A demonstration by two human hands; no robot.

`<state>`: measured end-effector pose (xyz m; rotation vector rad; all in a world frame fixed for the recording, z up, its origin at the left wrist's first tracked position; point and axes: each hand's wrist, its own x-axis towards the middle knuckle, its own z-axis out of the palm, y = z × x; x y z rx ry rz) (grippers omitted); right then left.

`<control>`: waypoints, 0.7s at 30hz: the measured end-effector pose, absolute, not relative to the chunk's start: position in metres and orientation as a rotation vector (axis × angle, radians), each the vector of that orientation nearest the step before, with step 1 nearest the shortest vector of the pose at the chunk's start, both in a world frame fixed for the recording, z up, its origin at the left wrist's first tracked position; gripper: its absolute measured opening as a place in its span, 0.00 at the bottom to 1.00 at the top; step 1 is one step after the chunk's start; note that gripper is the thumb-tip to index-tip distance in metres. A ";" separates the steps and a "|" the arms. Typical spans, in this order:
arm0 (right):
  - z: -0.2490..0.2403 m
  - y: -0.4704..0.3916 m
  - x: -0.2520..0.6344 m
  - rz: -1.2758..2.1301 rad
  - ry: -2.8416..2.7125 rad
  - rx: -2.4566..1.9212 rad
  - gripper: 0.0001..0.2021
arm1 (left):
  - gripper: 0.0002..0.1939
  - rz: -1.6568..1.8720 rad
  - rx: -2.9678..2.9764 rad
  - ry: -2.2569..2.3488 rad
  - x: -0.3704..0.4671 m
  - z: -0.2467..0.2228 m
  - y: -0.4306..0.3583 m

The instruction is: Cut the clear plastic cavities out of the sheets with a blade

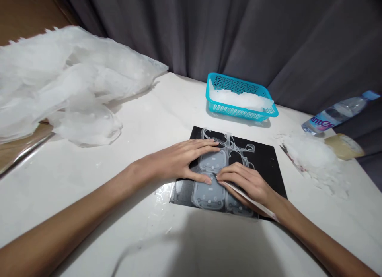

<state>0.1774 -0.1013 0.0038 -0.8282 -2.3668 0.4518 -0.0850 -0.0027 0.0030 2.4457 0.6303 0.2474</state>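
Note:
My left hand (188, 157) lies flat with fingers stretched out on a clear plastic sheet of moulded rounded panels (209, 195). The sheet rests on a black mat (268, 161). My right hand (246, 181) is closed around a slim, pale-handled tool (253, 202) with a dark pointed tip, whose exact kind I cannot make out. Its tip touches or nearly touches the sheet between two panels, just right of my left thumb. Curled strips of clear plastic (238, 150) extend over the far part of the mat. My right hand hides part of the lower right panel.
A turquoise basket (238, 115) holding white translucent pieces stands behind the mat. To the right are scissors (291, 157), a pile of clear scraps (316, 157), a yellowish roll of tape (344, 146) and a tilted-looking water bottle (334, 115). Large translucent bags (74, 78) fill the left.

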 end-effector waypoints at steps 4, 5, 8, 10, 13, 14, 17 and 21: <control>0.005 -0.098 0.175 0.497 -2.354 -0.849 0.09 | 0.44 0.236 2.446 0.629 -0.085 0.003 -0.002; 0.005 -0.097 0.174 0.502 -2.356 -0.841 0.09 | 0.44 0.239 2.443 0.627 -0.084 0.003 -0.002; 0.006 -0.094 0.173 0.513 -2.358 -0.830 0.09 | 0.44 0.247 2.437 0.634 -0.084 0.004 -0.002; 0.007 -0.095 0.173 0.502 -2.360 -0.845 0.08 | 0.44 0.239 2.438 0.637 -0.084 0.004 -0.003; 0.008 -0.097 0.174 0.446 -2.383 -0.862 0.07 | 0.44 0.229 2.442 0.630 -0.085 0.006 -0.003; 0.009 -0.099 0.175 0.428 -2.395 -0.869 0.07 | 0.44 0.220 2.448 0.627 -0.085 0.006 -0.003; 0.009 -0.102 0.177 0.391 -2.414 -0.906 0.06 | 0.45 0.179 2.479 0.629 -0.085 0.009 -0.004; 0.005 -0.102 0.177 0.336 -2.397 -0.863 0.06 | 0.45 0.162 2.485 0.640 -0.084 0.012 -0.004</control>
